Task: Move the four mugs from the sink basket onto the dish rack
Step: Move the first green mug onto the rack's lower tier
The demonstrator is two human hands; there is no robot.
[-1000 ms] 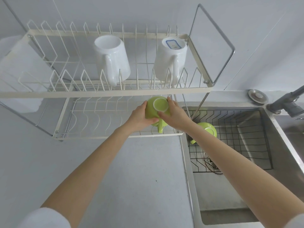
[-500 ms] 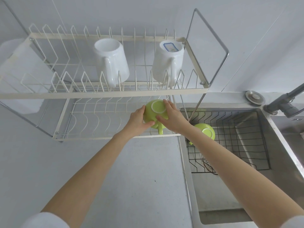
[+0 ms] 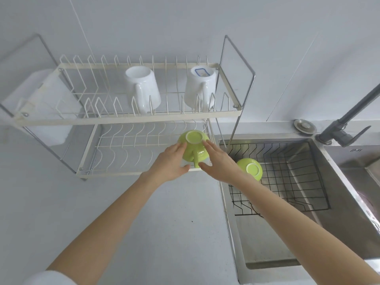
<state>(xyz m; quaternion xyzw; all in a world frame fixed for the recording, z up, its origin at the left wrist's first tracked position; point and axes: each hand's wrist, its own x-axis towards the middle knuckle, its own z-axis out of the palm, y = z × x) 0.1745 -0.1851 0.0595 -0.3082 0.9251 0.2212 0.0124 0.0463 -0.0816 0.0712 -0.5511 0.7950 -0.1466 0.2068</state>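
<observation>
Our left hand and right hand flank an upturned green mug at the right end of the dish rack's lower tier. The fingers of both hands are nearly straight. The left fingertips lie against the mug's side and the right fingertips sit at its other side, so both hands read as released, steadying the mug more than grasping it. The mug rests base up with its handle pointing toward us, between the two thumbs.

Above it, on the upper tier, two white mugs stand upside down among the wire prongs: one near the middle and one toward the right end with a blue-edged label on its base. To the right, in the black wire sink basket, a second green mug lies base up, partly behind our right forearm.

By our count, three of the four mugs are on the rack and one is left in the basket. We judge that the remaining work is to let go here, reach into the sink and bring that last mug across. A grey faucet stands at the sink's far corner, and the pale tabletop lies below the rack.
</observation>
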